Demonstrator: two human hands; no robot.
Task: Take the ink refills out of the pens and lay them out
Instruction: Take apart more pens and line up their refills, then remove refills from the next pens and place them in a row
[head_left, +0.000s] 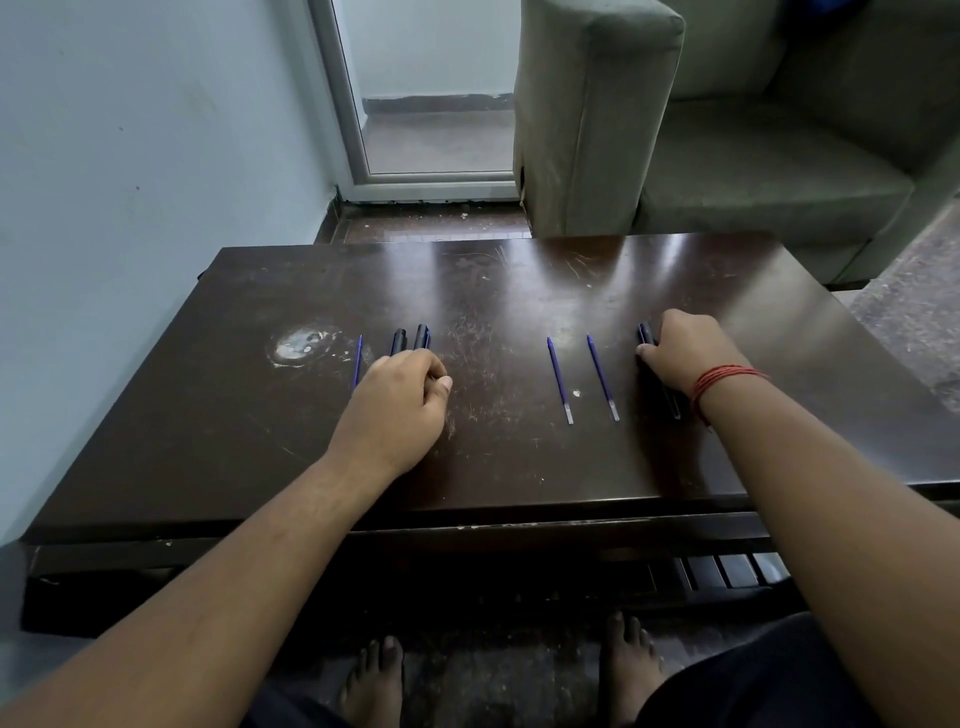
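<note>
Blue refills (560, 380), thin, light and probably bendy, lie mid-frame, best pinched midway, while the left hand (397, 410) curls over two pens (410, 339) and the right hand (678, 349) grips another pen (645, 332).

Dark brown table (519, 467); blue refills (559, 379); black pens (422, 336); red wrist thread (719, 379); grey-green sofa (753, 156).

A scratched dark table (519, 291) stands near a grey sofa (727, 130)
</note>
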